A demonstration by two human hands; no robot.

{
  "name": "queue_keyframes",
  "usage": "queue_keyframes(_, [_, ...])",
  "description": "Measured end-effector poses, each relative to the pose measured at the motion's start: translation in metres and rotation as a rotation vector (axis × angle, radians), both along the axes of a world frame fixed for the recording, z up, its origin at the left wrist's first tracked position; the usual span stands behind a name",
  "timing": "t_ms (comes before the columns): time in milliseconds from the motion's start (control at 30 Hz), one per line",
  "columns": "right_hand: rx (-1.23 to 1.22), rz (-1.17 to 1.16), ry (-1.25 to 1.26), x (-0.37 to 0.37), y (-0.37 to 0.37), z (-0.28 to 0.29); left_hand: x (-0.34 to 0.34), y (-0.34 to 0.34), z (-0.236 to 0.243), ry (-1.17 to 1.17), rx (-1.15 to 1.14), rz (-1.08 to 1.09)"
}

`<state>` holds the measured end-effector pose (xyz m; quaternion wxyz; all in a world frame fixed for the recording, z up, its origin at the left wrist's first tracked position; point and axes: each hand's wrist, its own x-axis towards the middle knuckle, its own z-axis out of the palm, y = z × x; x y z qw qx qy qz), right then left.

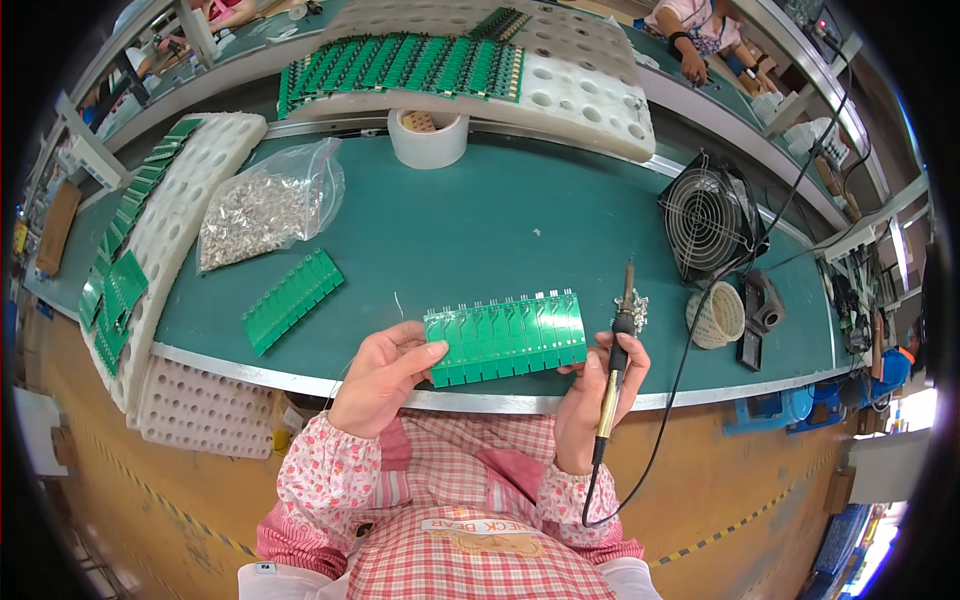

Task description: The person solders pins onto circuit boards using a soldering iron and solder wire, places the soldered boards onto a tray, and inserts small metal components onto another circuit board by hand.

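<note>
My left hand point(382, 375) pinches the left end of a green circuit board panel point(505, 335), with small metal pins along its upper edge. A thin wire stands up near these fingers. My right hand point(600, 385) grips a soldering iron point(625, 320), tip upward, and its fingers also reach the panel's right end. Small metal parts point(640, 308) lie just behind the iron. Another green panel point(292, 300) lies to the left, below a clear bag point(260, 205) full of small metal parts.
Foam trays point(600, 110) with green boards stand at the back and left point(220, 150). A white tape roll point(428, 148) sits at the back. A fan point(705, 215), cup-like roll point(712, 315) and iron stand point(760, 305) are right, near the cord. Co-workers point(690, 45) work beyond.
</note>
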<state>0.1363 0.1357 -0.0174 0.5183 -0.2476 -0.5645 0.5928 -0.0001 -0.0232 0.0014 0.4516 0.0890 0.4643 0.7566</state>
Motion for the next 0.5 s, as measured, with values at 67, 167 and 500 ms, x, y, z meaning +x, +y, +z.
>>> queue_keyframes(67, [0.004,0.003,0.0,-0.001,0.0,0.001,0.0,-0.001,0.001,0.002,-0.002,0.003])
queue_keyframes(167, [-0.017,0.014,0.011,-0.005,-0.002,-0.001,0.0,-0.004,-0.003,0.008,-0.004,0.026])
queue_keyframes(500, [0.031,0.05,0.048,0.003,-0.003,-0.005,-0.009,-0.076,0.024,0.408,-0.313,0.514])
